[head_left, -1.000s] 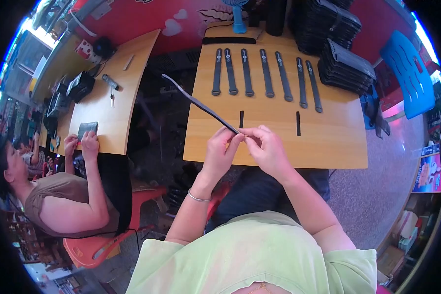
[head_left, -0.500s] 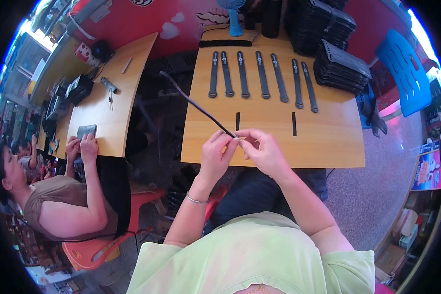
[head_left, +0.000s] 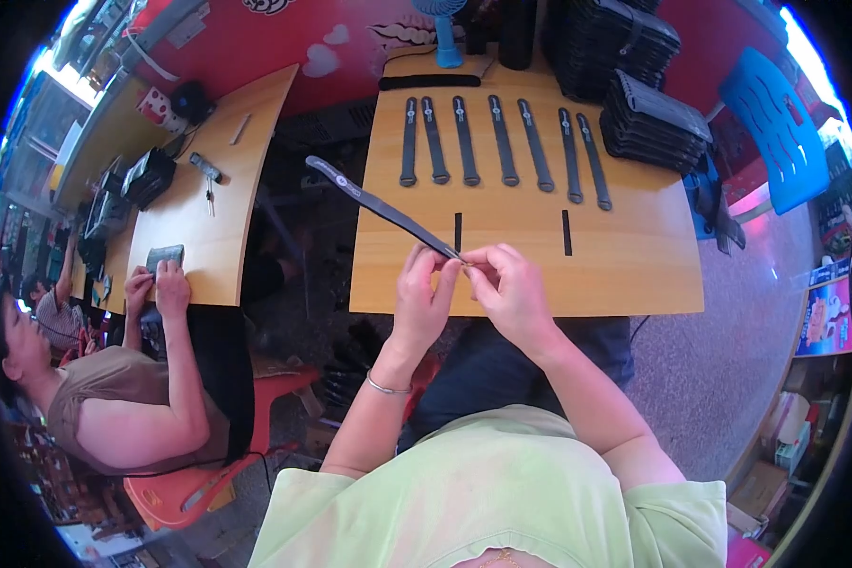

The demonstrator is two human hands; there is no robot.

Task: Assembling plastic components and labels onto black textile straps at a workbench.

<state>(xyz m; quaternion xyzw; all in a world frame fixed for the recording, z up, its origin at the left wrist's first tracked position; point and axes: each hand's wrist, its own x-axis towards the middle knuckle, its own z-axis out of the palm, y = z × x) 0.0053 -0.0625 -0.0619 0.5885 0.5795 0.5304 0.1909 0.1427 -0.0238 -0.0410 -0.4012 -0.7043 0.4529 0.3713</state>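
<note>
A dark grey strap (head_left: 381,205) with a pale printed mark slants up and left from my fingertips, its far end past the table's left edge. My left hand (head_left: 424,298) is closed in a pinch near its lower end. Thumb and finger of my right hand (head_left: 511,293) close on that same end, where a small glint shows between the fingertips, too small to make out. Beyond my hands several similar straps (head_left: 465,142) lie side by side on the wooden table (head_left: 511,284), each with a loop-like near end. Two short black strips (head_left: 458,232) lie nearer me.
Stacks of black folded packs (head_left: 655,121) stand at the table's back right. A blue fan (head_left: 449,43) and a long black bar (head_left: 431,82) are at the back. To the right is a blue chair (head_left: 774,133). At left, another person (head_left: 142,398) works at a second table (head_left: 222,208).
The strap has turned, so its flat face with the printed mark now shows instead of its thin edge. Both hands stay together at its end.
</note>
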